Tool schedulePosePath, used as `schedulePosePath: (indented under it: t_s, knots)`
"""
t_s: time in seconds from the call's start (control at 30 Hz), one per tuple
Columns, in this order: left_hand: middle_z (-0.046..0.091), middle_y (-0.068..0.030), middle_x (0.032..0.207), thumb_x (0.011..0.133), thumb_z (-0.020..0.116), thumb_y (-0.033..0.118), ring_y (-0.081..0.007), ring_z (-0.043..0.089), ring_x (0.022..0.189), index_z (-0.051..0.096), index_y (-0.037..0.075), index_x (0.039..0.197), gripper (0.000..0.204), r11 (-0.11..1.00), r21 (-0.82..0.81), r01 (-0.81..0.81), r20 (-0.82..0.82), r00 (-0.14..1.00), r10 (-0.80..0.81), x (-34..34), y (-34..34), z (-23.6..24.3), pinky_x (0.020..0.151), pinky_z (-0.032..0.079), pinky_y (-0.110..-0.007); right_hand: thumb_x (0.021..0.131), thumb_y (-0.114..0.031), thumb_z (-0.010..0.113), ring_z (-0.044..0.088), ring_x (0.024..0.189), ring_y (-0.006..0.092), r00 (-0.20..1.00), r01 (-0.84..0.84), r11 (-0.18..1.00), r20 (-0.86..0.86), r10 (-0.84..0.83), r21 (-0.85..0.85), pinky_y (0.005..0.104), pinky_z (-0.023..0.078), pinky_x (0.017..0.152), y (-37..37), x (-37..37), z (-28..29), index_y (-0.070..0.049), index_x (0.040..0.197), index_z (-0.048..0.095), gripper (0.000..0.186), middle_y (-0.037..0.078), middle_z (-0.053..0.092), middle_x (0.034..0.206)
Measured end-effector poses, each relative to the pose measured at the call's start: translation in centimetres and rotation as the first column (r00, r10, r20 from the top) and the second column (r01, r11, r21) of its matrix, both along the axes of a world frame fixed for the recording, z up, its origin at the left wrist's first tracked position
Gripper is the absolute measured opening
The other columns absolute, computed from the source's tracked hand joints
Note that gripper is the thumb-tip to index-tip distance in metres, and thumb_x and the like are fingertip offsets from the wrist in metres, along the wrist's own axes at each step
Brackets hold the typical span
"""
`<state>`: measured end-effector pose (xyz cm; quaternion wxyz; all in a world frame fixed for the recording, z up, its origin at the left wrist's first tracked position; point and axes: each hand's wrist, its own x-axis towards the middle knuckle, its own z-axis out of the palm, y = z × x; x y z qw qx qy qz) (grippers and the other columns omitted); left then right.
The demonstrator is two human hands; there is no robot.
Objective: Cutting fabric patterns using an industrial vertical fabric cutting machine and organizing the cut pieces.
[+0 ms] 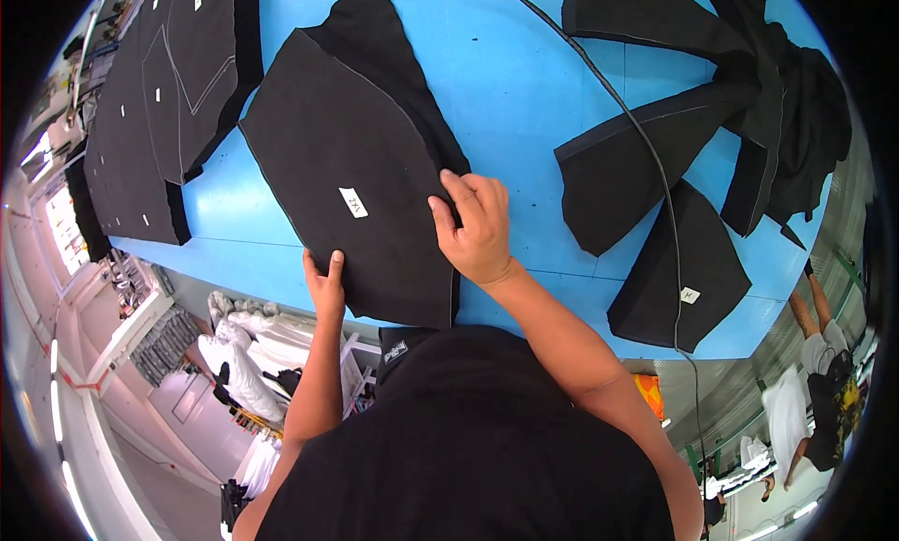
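Observation:
A stack of cut black fabric panels (375, 148) lies on the blue table before me, with a small white paper label (354, 202) on top. My left hand (326, 284) has hold of its lower left edge, the thumb on top and a finger along the side; its other fingers are hidden. At the right edge of the same stack rests my right hand (476, 225), fingers bent and thumb apart from the index finger. Nothing shows between them. More black cloth juts out behind the stack's far and right side.
Large black chalk-marked fabric (140, 101) with several labels covers the table's left end. Other cut black pieces (646, 148) lie to the right. A black cable (646, 138) crosses the blue table (524, 251) and hangs over its near edge. People (829, 391) stand at lower right.

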<state>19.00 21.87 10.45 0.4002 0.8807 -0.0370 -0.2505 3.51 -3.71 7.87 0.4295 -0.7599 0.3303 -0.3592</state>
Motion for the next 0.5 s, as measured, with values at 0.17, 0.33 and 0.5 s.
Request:
schedulePosePath:
  t_s: [0.17,0.33,0.5]
  knots:
    - [0.057,-0.0190,0.137,0.096,0.075,0.024,-0.0264,0.056,0.125,0.041,-0.007,0.147,0.069,0.999,-0.031,-0.023,0.015,1.000,0.024,0.0,0.2,-0.1,0.110,0.041,-0.036,0.084,-0.017,0.077,0.054,0.101,0.0303,0.984,0.086,0.962,-0.173,-0.042,0.257,0.0447,0.043,0.088,-0.3,0.5,0.0,0.004,0.129,0.063,0.052,0.013,0.055,0.108]
    - [0.055,-0.0205,0.140,0.097,0.074,0.028,-0.0272,0.055,0.126,0.038,-0.008,0.148,0.072,0.999,-0.036,-0.001,0.006,1.000,0.002,0.2,0.4,-0.3,0.111,0.041,-0.037,0.085,-0.017,0.077,0.053,0.100,0.0299,0.993,0.011,0.978,-0.119,0.014,0.208,0.0441,0.042,0.090,0.4,0.7,0.8,0.005,0.130,0.062,0.052,0.012,0.054,0.106]
    - [0.055,-0.0199,0.140,0.096,0.075,0.026,-0.0276,0.054,0.127,0.038,-0.008,0.149,0.073,1.000,-0.004,-0.030,0.031,0.999,0.031,0.0,0.3,-0.3,0.112,0.039,-0.037,0.085,-0.013,0.077,0.052,0.096,0.0275,0.994,-0.017,0.995,-0.102,0.028,0.103,0.0415,0.041,0.085,0.6,0.6,1.0,0.002,0.130,0.065,0.049,0.009,0.054,0.102]
